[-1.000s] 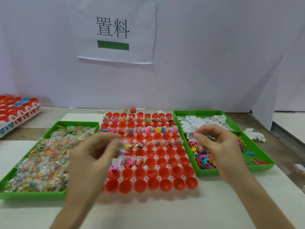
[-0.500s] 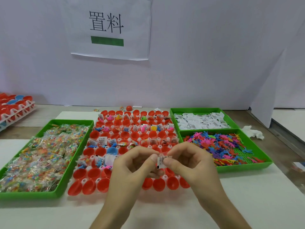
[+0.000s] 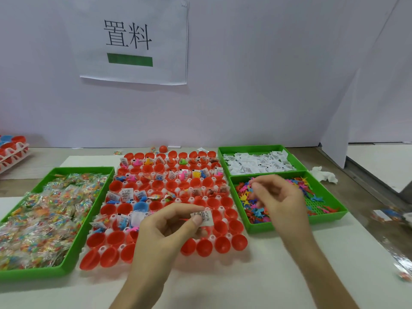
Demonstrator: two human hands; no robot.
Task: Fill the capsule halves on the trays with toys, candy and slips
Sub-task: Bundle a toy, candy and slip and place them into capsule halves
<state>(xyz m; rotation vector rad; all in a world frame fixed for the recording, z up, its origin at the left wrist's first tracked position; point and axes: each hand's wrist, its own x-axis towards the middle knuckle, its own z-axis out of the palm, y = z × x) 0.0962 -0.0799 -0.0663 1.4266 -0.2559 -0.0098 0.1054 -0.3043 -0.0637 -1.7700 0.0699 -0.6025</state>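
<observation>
Pinching printed paper slip (image 3: 204,216) with my left hand (image 3: 166,230), above red glossy capsule halves (image 3: 207,247) on white tray (image 3: 102,248). Right hand (image 3: 279,198) hovers over small plastic toys (image 3: 245,197) in green bin (image 3: 296,224), fingers curled; grasp unclear.

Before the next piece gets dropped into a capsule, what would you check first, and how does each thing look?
1. Slip held firmly in the left hand: ok, pinched between thumb and fingers.
2. Right hand over the toy tray: ok.
3. Toy gripped by the right hand: cannot tell, fingertips blurred.
4. Empty red capsule halves left in the near rows: ok, several.
5. Slip tray stocked: ok.
6. Candy tray stocked: ok, full.
</observation>
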